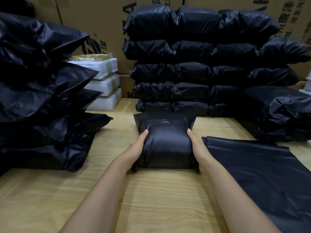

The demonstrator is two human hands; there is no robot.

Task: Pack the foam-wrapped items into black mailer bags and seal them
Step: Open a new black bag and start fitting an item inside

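A filled black mailer bag (166, 145) lies on the wooden table (151, 199) in the middle, its loose end pointing away from me. My left hand (138, 147) grips its left side, thumb on top. My right hand (196, 147) grips its right side the same way; the fingers of both are hidden under the bag. White foam-wrapped items (104, 84) stand stacked at the back left. Empty flat black mailer bags (262, 169) lie to the right of my right arm.
Packed black bags are stacked high at the back centre (193, 64), piled on the left (38, 98) and heaped at the right (282, 118). Cardboard boxes (94, 24) form a wall behind everything.
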